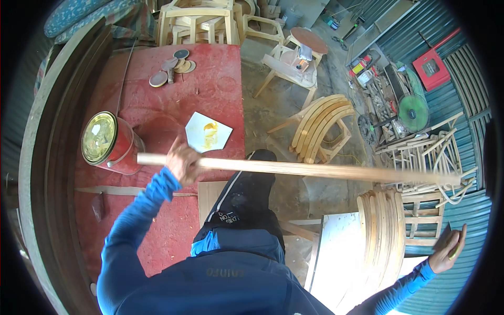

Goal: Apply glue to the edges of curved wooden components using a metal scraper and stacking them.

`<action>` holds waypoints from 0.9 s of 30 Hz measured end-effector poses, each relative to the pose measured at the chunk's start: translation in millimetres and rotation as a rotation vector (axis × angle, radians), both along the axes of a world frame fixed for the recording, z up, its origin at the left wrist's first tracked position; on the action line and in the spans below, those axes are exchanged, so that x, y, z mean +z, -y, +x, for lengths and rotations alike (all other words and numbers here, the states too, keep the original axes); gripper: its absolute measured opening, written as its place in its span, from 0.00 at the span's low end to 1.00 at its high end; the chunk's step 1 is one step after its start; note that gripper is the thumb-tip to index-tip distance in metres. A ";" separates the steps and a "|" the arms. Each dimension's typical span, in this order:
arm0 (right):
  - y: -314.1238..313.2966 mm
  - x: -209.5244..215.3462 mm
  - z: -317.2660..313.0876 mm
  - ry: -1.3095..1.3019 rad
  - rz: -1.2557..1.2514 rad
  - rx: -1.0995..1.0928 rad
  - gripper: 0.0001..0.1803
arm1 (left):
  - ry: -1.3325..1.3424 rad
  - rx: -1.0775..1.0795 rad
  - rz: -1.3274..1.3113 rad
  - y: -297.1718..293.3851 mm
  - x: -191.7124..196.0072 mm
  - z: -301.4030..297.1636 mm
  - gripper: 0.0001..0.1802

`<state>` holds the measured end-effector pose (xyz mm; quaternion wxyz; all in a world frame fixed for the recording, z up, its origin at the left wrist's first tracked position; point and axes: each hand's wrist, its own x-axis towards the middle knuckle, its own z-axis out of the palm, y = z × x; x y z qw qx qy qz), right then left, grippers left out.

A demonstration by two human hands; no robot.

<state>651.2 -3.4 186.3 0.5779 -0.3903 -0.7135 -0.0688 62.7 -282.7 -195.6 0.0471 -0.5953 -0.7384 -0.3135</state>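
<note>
Flat red worktable (210,100), 9 o'clock | your left hand (182,161) clasps long pale wooden strip (294,168) | right hand (446,252), 4 o'clock: grip, cannot tell | judged step: handling strip; next needs clearance, 3 o'clock.

Tan wooden strip (294,168), red tabletop (210,73), blue sleeves (137,211), yellow-smeared white sheet (198,135)

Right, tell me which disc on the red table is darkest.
The dark grey disc, farthest from your left hand; the other discs are tan, whitish or lighter grey.
</note>
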 end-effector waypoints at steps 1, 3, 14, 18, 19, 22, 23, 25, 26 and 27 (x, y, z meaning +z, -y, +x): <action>5.3 -12.6 -30.2 0.038 0.028 -0.130 0.19 | -0.005 0.073 0.014 19.4 -11.6 15.1 0.23; -9.6 -45.4 -45.2 0.241 0.003 0.006 0.17 | 0.195 0.159 -0.241 48.4 -4.2 43.4 0.25; 15.9 -137.0 -174.5 0.653 -0.231 0.498 0.13 | 1.068 0.176 -0.326 48.7 49.1 55.2 0.38; 13.1 -154.3 -156.6 0.728 -0.346 0.485 0.13 | 1.011 0.313 -0.287 35.8 -2.6 33.7 0.38; 13.3 -157.8 -151.8 0.734 -0.354 0.484 0.13 | 0.943 0.367 -0.301 32.5 -5.0 30.6 0.37; 14.6 -165.0 -147.2 0.753 -0.405 0.431 0.15 | 1.024 0.461 -0.384 13.1 -6.7 28.8 0.35; 16.2 -167.9 -151.0 0.758 -0.364 0.440 0.16 | 1.088 0.481 -0.377 4.6 -3.9 28.8 0.34; 22.5 -173.7 -165.4 0.773 -0.331 0.455 0.17 | 1.132 0.487 -0.458 -5.4 -3.1 29.1 0.33; 28.7 -177.5 -178.0 0.805 -0.257 0.522 0.19 | 1.203 0.431 -0.382 -9.0 -11.2 29.4 0.32; 36.2 -180.9 -191.8 0.834 -0.183 0.589 0.20 | 1.271 0.375 -0.304 -11.9 -16.5 30.7 0.32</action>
